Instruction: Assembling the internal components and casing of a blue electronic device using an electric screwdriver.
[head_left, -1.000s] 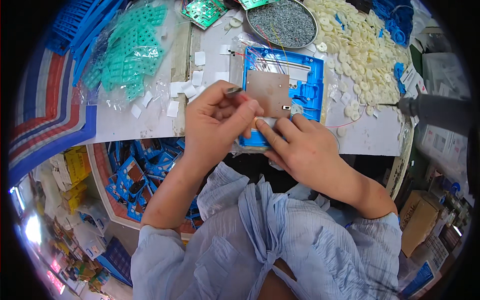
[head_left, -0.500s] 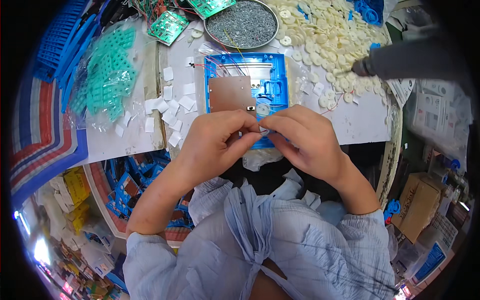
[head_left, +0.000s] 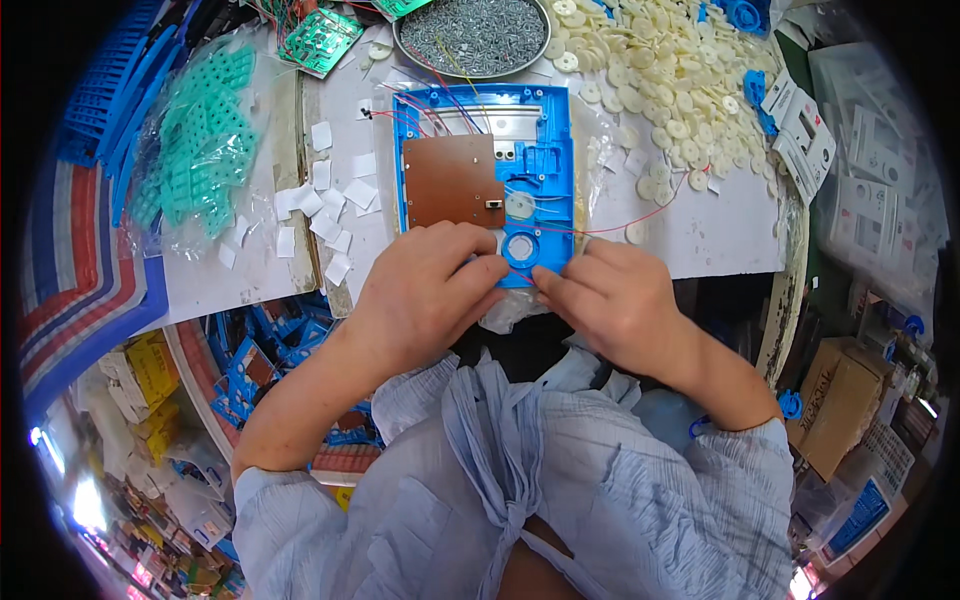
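A blue plastic housing (head_left: 557, 187) lies open on the table in front of me. Inside it are a brown circuit board (head_left: 450, 180) and, to the board's right, a pale round disc (head_left: 519, 206). A second whitish disc (head_left: 519, 247) sits in a blue ring near the housing's front edge. My left hand (head_left: 425, 290) rests over the front left corner with fingers pinched. At the front right corner, my right hand (head_left: 620, 305) pinches too. A short thin reddish wire (head_left: 518, 274) shows between the fingertips; its ends are hidden. Another red wire (head_left: 640, 218) trails right from the housing.
Behind the housing stands a round tray (head_left: 545, 50) of screws. Cream plastic discs (head_left: 660, 85) heap at the back right, beside printed white panels (head_left: 803, 135). Left lie white square pieces (head_left: 325, 225) and bagged green keypads (head_left: 205, 140). Green circuit boards (head_left: 320, 42) lie behind.
Both hands have lowered toward the housing's front edge and moved apart, uncovering the ring and disc. A red wire now stretches right. The dark tool at upper right has left the view.
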